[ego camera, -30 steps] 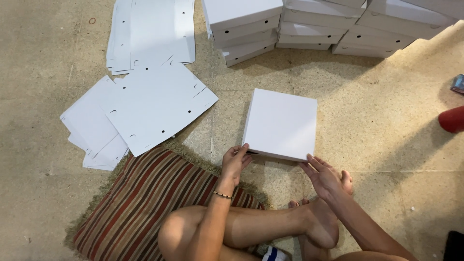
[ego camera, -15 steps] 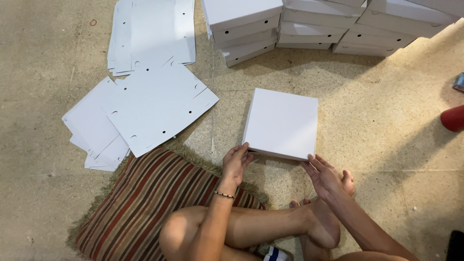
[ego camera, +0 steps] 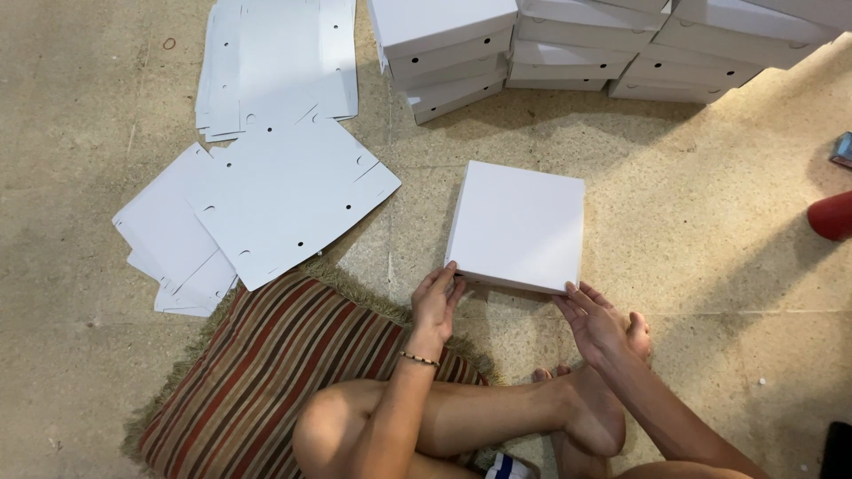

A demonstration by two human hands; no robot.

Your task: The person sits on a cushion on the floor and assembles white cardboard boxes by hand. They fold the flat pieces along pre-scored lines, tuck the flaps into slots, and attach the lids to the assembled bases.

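Head view from above, white square box (ego camera: 517,224) lying flat on the stone floor (ego camera: 710,248), left hand (ego camera: 435,302) open at its near left corner, right hand (ego camera: 596,321) open at its near right corner, striped cushion (ego camera: 266,372) beside, flat cardboard sheets (ego camera: 266,191) and stacked boxes (ego camera: 568,44) beyond.

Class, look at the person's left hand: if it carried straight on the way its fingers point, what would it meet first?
The left hand points up and slightly right, its fingertips already at the near left corner of the folded white box on the floor. So it would likely meet that box's near side wall first, with hardly any gap left.
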